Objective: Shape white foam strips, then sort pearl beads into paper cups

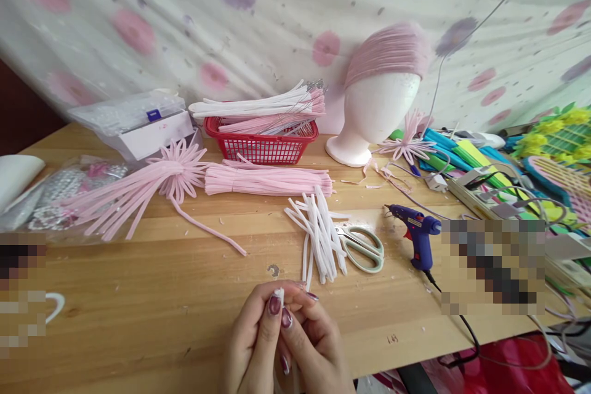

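My left hand [256, 338] and my right hand [314, 345] are pressed together low at the table's front edge, both pinching a short white pipe cleaner piece [279, 293] whose tip pokes up between the fingertips. Just beyond them lies a loose bunch of white pipe cleaners [318, 234]. Pale green scissors [364, 247] rest beside that bunch on the right.
A blue glue gun [418, 231] stands right of the scissors, cord trailing off the wooden table [152, 283]. Pink pipe cleaner bundles [268, 178], a pink fanned bunch [152, 188], a red basket [261, 141], a foam head with pink band [381, 98], a power strip [489, 191].
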`<state>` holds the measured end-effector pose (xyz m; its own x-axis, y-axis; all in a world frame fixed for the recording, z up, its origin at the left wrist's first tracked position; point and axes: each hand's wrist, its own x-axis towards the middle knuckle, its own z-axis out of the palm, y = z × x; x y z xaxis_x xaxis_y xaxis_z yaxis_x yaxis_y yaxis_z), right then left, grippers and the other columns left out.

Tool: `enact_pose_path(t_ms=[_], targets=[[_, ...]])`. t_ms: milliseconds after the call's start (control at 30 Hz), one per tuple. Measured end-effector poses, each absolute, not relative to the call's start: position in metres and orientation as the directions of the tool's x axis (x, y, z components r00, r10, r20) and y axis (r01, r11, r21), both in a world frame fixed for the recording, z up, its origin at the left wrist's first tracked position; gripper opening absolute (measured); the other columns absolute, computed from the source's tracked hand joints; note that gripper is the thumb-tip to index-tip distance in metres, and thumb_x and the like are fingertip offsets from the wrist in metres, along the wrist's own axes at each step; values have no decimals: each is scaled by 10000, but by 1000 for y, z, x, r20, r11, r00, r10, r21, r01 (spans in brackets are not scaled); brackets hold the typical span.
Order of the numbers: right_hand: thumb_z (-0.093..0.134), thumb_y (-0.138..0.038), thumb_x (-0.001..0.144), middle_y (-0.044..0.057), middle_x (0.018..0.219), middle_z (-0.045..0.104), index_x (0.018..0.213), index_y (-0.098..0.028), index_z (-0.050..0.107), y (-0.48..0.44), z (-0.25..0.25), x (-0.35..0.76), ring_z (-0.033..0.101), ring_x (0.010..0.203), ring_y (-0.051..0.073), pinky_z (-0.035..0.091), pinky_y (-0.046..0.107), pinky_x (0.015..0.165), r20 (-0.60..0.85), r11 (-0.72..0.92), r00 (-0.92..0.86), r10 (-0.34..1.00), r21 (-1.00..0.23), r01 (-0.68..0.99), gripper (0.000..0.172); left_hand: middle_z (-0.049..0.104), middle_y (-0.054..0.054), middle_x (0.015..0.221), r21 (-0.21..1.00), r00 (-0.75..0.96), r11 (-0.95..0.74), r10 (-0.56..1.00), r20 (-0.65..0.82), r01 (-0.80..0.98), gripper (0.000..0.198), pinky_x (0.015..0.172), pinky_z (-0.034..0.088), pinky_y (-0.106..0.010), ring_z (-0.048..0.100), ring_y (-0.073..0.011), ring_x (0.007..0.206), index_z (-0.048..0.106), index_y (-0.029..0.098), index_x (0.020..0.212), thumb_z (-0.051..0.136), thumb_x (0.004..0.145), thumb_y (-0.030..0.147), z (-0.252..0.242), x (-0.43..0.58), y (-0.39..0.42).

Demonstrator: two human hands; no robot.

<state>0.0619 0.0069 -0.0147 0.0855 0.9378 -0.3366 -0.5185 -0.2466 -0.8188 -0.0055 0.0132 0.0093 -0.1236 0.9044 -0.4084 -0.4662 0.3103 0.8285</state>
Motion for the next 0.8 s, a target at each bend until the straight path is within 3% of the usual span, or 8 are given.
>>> enact_pose_path(t_ms=[267, 567, 700, 800], targets=[[816, -502, 736, -67, 513, 477, 961, -192, 784, 8, -19, 63, 356, 474, 69, 319, 205, 486, -294, -200, 114, 949, -841, -502, 385, 740, -103, 1064, 818, -91, 266, 929, -358, -510, 359, 836, 575, -321, 701, -264, 933, 727, 187, 805, 783, 722, 532, 5, -7, 17], [821, -534, 716, -69, 510, 488, 916, -172, 763, 11, -13, 63, 364, 467, 58, 299, 199, 495, -319, -246, 56, 946, -821, -515, 417, 747, -77, 938, 829, -112, 207, 945, -307, -519, 325, 858, 558, -304, 693, -246, 949, 709, 201, 747, 778, 739, 518, 4, -5, 16], [737, -607, 770, -74, 416, 451, 714, -171, 682, 10, -13, 69, 313, 371, 52, 270, 208, 447, -326, -330, -90, 941, -825, -459, 444, 757, -63, 854, 758, -84, 236, 930, -357, -608, 294, 732, 582, -277, 711, -227, 889, 697, 198, 740, 800, 733, 473, 1, -16, 27], [628, -683, 816, -59, 412, 430, 623, -172, 684, 10, -12, 76, 318, 367, 61, 306, 223, 463, -320, -351, -146, 936, -880, -320, 549, 766, -23, 809, 665, -188, 104, 917, -352, -739, 204, 793, 594, -266, 728, -187, 851, 706, 199, 738, 841, 700, 348, 7, -27, 46]])
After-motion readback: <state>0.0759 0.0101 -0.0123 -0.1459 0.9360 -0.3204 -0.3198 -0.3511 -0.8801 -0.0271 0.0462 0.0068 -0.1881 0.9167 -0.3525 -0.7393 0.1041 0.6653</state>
